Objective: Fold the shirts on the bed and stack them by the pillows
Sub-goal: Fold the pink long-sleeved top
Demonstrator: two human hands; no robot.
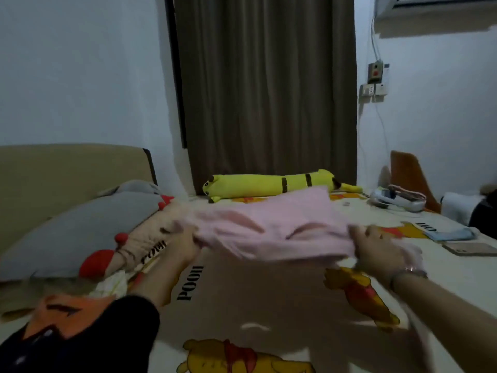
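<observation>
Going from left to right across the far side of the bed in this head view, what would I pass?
Grey pillow → yellow plush toy → white device by the wall → wooden chair back.

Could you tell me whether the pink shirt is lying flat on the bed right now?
No, both the left hand and right hand hold the pink shirt up above the bedsheet.
</observation>
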